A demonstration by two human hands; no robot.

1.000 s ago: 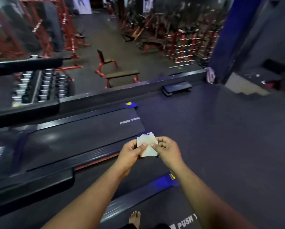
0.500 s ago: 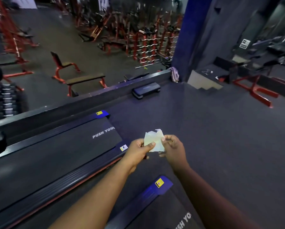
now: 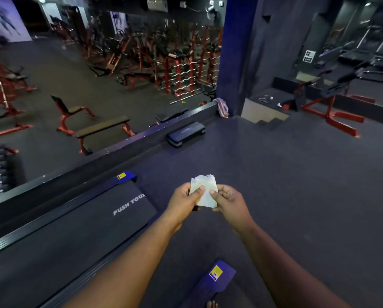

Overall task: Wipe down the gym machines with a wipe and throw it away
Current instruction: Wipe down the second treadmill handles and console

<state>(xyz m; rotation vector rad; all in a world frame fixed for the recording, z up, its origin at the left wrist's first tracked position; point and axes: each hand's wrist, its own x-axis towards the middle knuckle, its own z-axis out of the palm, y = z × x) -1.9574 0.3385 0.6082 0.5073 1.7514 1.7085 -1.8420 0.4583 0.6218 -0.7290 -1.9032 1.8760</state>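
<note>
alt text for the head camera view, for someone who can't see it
Both hands, left hand and right hand, pinch a folded white wipe over a dark gym floor. A treadmill lies to the left.

A small white wipe [image 3: 205, 192], creased and ragged along its top edge, is being held upright in the air, pinched at its left and right edges, hovering above the dark floor just beyond the treadmill [image 3: 79, 221] belt's end.

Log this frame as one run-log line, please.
stage: wipe in hand | left hand: pinches wipe | right hand: pinches wipe | treadmill: untouched | bin: not in view
</note>
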